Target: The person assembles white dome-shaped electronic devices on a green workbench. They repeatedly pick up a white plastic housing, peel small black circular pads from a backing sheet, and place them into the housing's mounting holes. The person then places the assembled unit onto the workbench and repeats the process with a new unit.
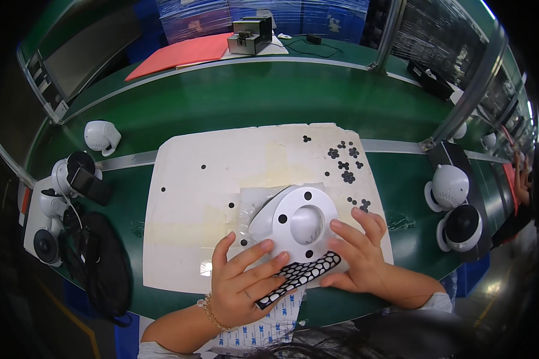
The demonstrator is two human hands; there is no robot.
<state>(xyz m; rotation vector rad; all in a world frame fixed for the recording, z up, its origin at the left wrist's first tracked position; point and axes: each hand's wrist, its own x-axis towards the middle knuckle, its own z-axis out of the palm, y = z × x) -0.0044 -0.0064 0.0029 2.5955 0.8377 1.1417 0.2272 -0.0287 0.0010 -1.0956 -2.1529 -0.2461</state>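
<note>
A white camera-like device (262, 222) rests on a foam pad at the middle of the board, its ring-shaped base (293, 242) turned up toward me. Three round black pads show on the ring, around a hollow centre. My left hand (239, 293) is closed on a black strip punched with round holes (305, 272), and its fingertips reach the ring's lower left edge. Its thumb is hidden. On the other side, my right hand (362, 254) has its fingers spread, with fingertips at the ring's right rim. It appears to hold nothing.
Black dots and flower-like clusters (348, 177) lie on the white board (185, 221). White devices stand at left (102, 136) and right (450, 186). A black pouch with cables (105, 257) lies left. Blue-printed backing paper (263, 329) hangs at the near edge. A metal dispenser (250, 36) sits behind.
</note>
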